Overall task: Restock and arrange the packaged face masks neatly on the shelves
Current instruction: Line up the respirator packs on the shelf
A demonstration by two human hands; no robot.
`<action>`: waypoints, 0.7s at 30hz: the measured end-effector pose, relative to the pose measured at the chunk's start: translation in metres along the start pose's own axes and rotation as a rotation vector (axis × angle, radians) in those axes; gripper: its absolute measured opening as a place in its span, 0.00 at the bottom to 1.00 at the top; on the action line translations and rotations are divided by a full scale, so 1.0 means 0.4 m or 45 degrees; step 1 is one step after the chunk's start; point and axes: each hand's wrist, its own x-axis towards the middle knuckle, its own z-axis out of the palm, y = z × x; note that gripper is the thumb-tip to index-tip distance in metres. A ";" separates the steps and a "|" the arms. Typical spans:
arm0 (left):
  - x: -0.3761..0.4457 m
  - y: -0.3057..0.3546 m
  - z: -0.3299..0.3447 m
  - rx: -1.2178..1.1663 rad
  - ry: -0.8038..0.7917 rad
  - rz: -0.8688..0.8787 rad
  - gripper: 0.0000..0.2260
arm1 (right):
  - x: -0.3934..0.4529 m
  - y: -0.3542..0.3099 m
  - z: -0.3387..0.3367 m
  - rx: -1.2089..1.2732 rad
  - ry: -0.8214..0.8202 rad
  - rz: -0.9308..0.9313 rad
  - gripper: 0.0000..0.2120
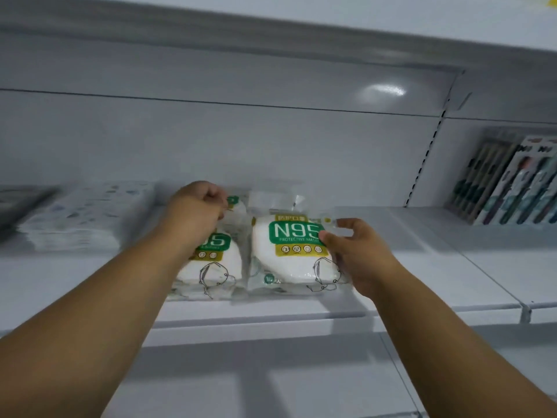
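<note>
Shelf: one white shelf (422,285) spans the view, with a white back panel (241,140) behind and another shelf (271,28) above.
Flat packs: one blurred stack of patterned packs (84,215) lies at the left; how many it holds cannot be counted. A dark item at the far left is cut off.
Boxes: a row of slim boxes (509,182) leans at the far right, cut by the edge, too blurred to count.
N95 packs: two piles lie side by side mid-shelf, touching. The right pack (289,251) shows its green label; the left pack (217,267) is half hidden by the arm. More packs lie under and behind; their number is unclear.
Left hand: the left hand (196,206) reaches forward, fingers curled, pinching the top edge of the left pack.
Right hand: the right hand (352,245) has thumb and curled fingers gripping the right pack's right edge.
</note>
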 end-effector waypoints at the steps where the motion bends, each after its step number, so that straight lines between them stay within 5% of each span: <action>1: -0.009 -0.032 -0.019 0.280 -0.070 0.120 0.07 | 0.004 0.000 0.004 -0.083 0.027 0.008 0.22; 4: -0.053 -0.108 -0.047 0.805 -0.245 0.423 0.09 | 0.017 -0.006 0.030 -0.540 0.137 -0.013 0.20; 10: -0.060 -0.154 -0.031 0.791 -0.201 0.654 0.11 | -0.011 -0.009 0.095 -1.713 0.425 -0.542 0.21; 14: -0.055 -0.157 -0.022 0.756 -0.179 0.656 0.11 | -0.045 0.037 0.184 -1.816 0.012 -0.862 0.18; 21: -0.063 -0.164 -0.036 0.759 -0.184 0.679 0.09 | -0.022 0.069 0.191 -1.892 0.053 -0.761 0.20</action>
